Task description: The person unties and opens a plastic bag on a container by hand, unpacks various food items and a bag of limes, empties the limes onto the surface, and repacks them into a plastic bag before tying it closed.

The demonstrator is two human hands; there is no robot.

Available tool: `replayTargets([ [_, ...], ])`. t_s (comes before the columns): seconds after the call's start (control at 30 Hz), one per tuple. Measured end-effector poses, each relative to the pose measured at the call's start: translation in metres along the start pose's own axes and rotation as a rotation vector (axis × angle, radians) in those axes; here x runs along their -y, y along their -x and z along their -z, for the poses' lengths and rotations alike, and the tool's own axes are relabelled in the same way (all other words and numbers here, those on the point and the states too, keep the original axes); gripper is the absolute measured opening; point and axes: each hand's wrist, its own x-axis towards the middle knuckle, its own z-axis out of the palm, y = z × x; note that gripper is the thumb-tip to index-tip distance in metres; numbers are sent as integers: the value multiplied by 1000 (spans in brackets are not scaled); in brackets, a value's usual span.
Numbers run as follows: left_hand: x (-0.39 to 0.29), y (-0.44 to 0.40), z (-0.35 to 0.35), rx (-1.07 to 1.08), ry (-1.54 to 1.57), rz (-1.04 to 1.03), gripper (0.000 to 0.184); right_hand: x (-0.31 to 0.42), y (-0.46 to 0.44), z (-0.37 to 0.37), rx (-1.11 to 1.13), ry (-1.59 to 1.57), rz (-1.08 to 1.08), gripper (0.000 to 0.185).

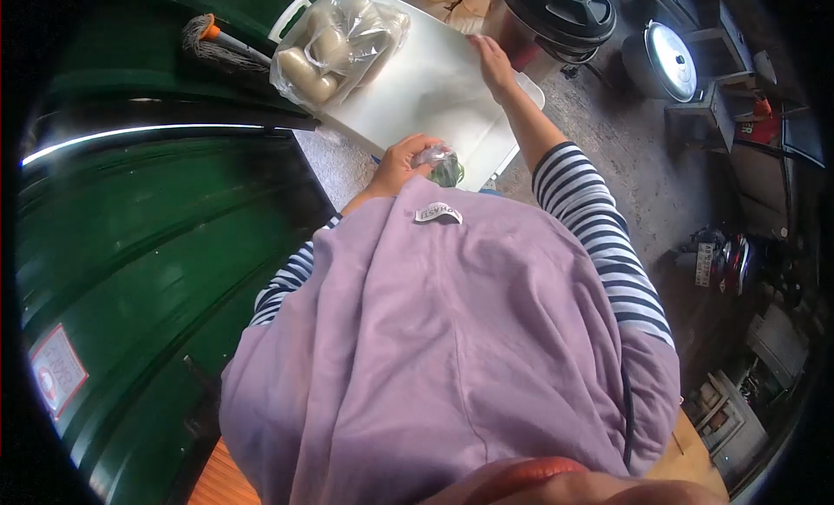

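Observation:
My left hand (401,164) is closed around the top of a small clear plastic bag (444,167) with something green inside. That bag is over the near edge of a white cooler-like box (434,79), and the front of my garment hides its lower part. My right hand (494,65) is at the far right edge of the white top, its fingers stretched out and nothing seen in them. On the far left corner of the top sits a large clear plastic bag (334,49) of pale, rounded pieces.
A dark-lidded container (560,18) stands just beyond the box on the right. Farther right is a big metal pot (669,63) with a lid on the floor. Green metal wall (156,270) runs along the left, with a string mop (217,43) leaning there.

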Motion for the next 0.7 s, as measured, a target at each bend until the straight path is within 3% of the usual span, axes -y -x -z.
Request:
replayTargets([
  [0.07,7,0,2,-108,69,30,24,-3,-6,13,-9,-148,174,35],
  [0.13,8,0,1,-257,102,77,23,-9,-5,26,-170,-147,352,28],
  [0.3,22,-7,-1,-289,184,140,26,7,58,50,-204,331,484,30],
  [0.33,25,-9,-1,-269,186,165,25,9,71,48,-198,308,532,32],
  [0.4,15,-17,-1,-248,219,198,25,25,101,38,54,82,522,34],
  [0.47,8,-18,-3,-242,249,224,24,55,133,32,454,-65,419,36],
  [0.63,14,-31,-4,-210,283,223,25,44,135,30,472,-104,232,35],
  [0.67,10,-34,-3,-218,288,228,25,48,122,39,395,-12,396,36],
  [0.7,2,-34,-2,-224,292,240,24,47,105,41,341,8,350,39],
])
